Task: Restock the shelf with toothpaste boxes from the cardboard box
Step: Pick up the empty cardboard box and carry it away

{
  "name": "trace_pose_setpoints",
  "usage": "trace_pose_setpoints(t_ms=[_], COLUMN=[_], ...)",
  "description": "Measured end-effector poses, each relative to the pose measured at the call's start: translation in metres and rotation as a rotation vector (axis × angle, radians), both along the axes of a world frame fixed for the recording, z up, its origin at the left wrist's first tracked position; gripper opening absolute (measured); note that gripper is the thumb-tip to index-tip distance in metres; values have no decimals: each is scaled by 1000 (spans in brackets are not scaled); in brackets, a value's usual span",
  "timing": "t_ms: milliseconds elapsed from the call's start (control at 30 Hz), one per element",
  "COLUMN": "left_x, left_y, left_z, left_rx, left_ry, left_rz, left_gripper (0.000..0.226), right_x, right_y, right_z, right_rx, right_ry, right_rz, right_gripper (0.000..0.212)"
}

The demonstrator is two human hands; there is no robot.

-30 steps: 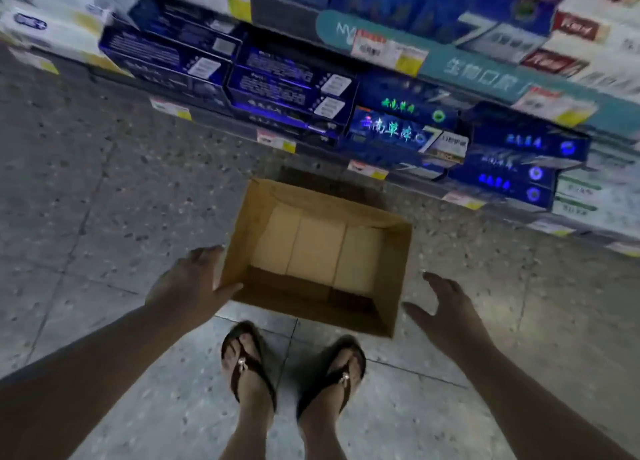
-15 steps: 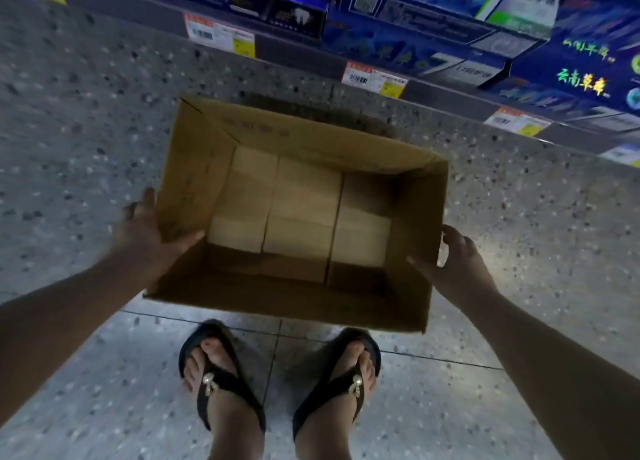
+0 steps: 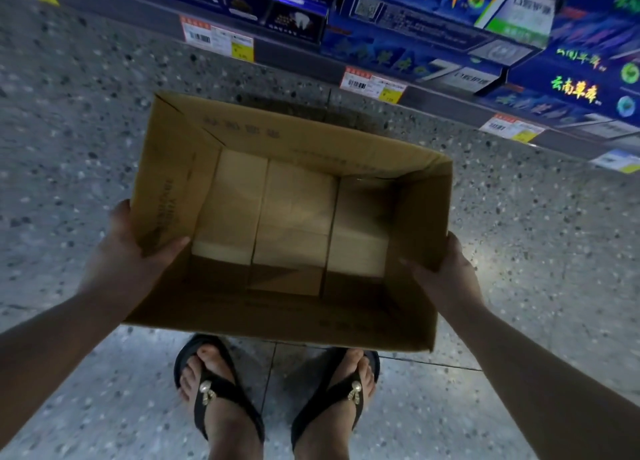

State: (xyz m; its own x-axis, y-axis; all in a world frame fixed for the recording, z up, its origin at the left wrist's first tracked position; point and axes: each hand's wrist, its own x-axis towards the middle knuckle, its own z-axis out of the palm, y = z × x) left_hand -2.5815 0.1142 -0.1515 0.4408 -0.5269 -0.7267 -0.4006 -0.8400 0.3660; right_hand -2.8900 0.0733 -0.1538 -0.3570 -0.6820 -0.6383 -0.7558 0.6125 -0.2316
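Note:
An open brown cardboard box (image 3: 277, 137) sits in the middle of the view, above the speckled floor. Three plain tan packs (image 3: 294, 214) lie side by side on its bottom. My left hand (image 3: 128, 252) grips the box's left wall, thumb inside and fingers outside. My right hand (image 3: 446, 279) grips the right wall the same way. Blue toothpaste boxes (image 3: 433, 13) fill the low shelf along the top and right of the view.
Price tags (image 3: 218, 40) hang on the shelf's grey front edge (image 3: 294, 58). My feet in black sandals (image 3: 221, 400) stand on the floor just below the cardboard box. Speckled terrazzo floor (image 3: 69, 130) spreads to the left and right.
Both hands went from open beside the box to gripping its side walls. The box looks larger and closer now, and the view has tilted down toward it.

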Motion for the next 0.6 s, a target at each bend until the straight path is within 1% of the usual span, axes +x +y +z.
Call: trace_pose_setpoints(t_ms=[33, 67, 100, 167, 200, 233, 267, 367, 433, 600], left_x=[-18, -25, -12, 34, 53, 78, 68, 76, 88, 109], left_y=[11, 24, 23, 13, 15, 16, 24, 42, 54, 96], left_z=[15, 25, 45, 82, 101, 128, 145, 212, 258, 369], left_rx=[58, 80, 26, -58, -79, -76, -69, -126, -147, -262], left_ry=[133, 170, 161, -5, -71, -127, -152, -181, -201, -217], left_rz=[68, 83, 80, 41, 54, 32, 22, 58, 139, 344], left_gripper=[123, 133, 125, 87, 77, 73, 72, 75, 78, 89], right_x=[2, 5, 8, 16, 21, 26, 31, 50, 63, 103], right_y=[1, 2, 2, 1, -1, -3, -5, -10, -14, -30], right_z=[12, 27, 43, 82, 103, 127, 151, 225, 273, 388], right_rx=[-2, -3, -6, -17, -22, -24, -28, -39, -49, -109], right_ry=[-3, -8, -11, -6, 1, 7, 8, 6, 1, -98], right_rz=[6, 12, 19, 43, 61, 78, 96, 161, 215, 312], right_gripper=[67, 67, 67, 68, 70, 72, 74, 76, 76, 81])
